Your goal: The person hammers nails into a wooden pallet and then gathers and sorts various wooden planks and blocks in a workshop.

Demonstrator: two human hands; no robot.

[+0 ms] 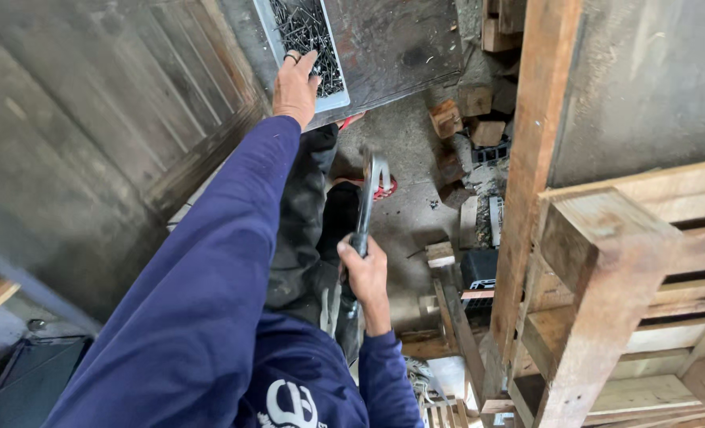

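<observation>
Left hand point(295, 85) reaches loosely into the nail tray point(330, 101); right hand point(364, 273) grips a hammer point(368, 198).

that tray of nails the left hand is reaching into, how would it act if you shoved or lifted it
The tray looks shallow and heaped with dark nails, so probably heavy for its size. It sits near the board's edge, so a shove might tip it off. The loose nails would likely slide and spill.
</observation>
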